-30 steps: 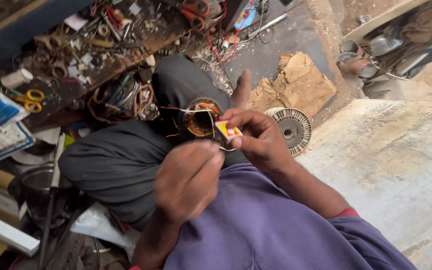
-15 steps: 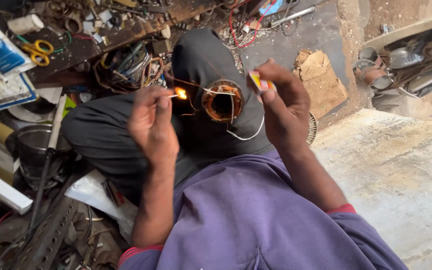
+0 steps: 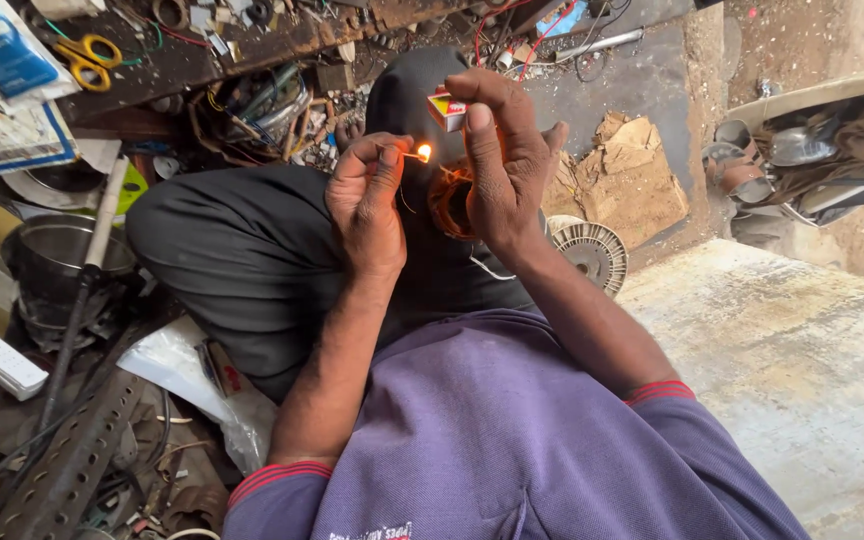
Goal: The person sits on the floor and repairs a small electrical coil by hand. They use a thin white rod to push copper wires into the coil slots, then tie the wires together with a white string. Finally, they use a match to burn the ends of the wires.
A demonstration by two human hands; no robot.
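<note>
In the upper middle of the frame, our left hand (image 3: 367, 205) pinches a lit match (image 3: 414, 154) between thumb and fingertips, the small flame at its tip burning just left of the matchbox (image 3: 446, 108). Half a second back that flame sat lower and further left, away from the coil; 1 second back there was no flame at all and both hands were bunched together over the box. So the match has been struck and carried up, and the flame now stands close to the copper wire coil (image 3: 449, 200), near the thin wire ends that stick out toward it.

Our right hand (image 3: 500, 170) has its fingers closed around 2 things: the matchbox gripped at the fingertips, and the coil held lower against the palm. The coil hangs over our dark trouser knee (image 3: 252, 250), at the centre of the frame.

Around us, yellow-handled scissors (image 3: 87, 58) lie at the upper left, a dark metal pot (image 3: 52, 265) sits at the left edge, and a round finned motor part (image 3: 592, 250) rests on the floor just right of our right forearm.
</note>
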